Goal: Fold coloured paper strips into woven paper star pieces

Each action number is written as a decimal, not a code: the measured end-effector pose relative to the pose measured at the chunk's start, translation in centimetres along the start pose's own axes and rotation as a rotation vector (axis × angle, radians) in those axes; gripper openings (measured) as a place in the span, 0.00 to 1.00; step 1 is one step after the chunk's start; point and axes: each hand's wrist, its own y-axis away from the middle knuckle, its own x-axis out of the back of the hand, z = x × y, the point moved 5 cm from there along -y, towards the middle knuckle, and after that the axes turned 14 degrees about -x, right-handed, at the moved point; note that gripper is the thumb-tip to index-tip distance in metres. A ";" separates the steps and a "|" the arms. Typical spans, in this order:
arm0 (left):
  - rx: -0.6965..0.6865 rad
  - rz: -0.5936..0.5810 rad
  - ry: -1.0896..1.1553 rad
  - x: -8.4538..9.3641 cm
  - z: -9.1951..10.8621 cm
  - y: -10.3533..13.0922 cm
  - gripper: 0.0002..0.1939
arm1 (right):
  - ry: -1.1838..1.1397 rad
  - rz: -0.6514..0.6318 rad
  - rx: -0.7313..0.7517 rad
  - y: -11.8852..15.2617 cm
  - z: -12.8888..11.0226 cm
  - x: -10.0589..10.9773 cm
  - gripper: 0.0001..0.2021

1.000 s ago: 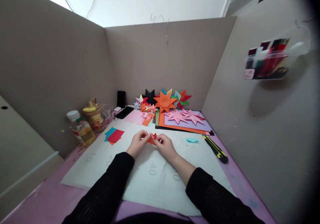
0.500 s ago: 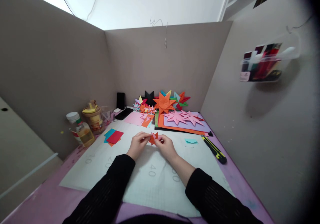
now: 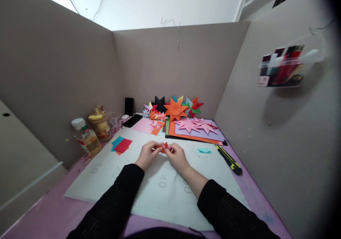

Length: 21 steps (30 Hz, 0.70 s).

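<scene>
A small orange and pink folded paper star [image 3: 164, 147] is held between my two hands over the white mat [image 3: 154, 203]. My left hand [image 3: 148, 153] pinches its left side with thumb and forefinger. On the right side, my right hand [image 3: 177, 156] grips it in the same way. Fingertips cover part of the star's edges. Right of my hands lies a small folded turquoise paper [image 3: 204, 150]. Red, blue and orange paper squares [image 3: 123, 145] overlap on the mat to the left.
A black and yellow cutter [image 3: 229, 161] lies at the mat's right edge. Behind are larger paper stars [image 3: 176, 109], coloured sheets [image 3: 197, 136] and a black phone [image 3: 132, 120]. A bottle [image 3: 90, 142] and a yellow-lidded jar [image 3: 100, 125] stand at left.
My left fingers have shifted slightly along the star, and less of its lower part shows between my hands. The view has moved a little.
</scene>
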 end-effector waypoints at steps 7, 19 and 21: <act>0.142 0.012 0.121 0.0 -0.7 0.0 0.09 | -0.026 -0.005 -0.013 0.1 -0.1 0.0 0.06; 0.048 0.011 -0.070 -0.1 0.1 -0.1 0.07 | -0.071 -0.030 -0.058 0.0 0.0 0.0 0.07; 0.023 -0.004 -0.083 -0.2 0.4 -0.1 0.07 | -0.086 -0.022 -0.068 0.0 0.1 0.0 0.08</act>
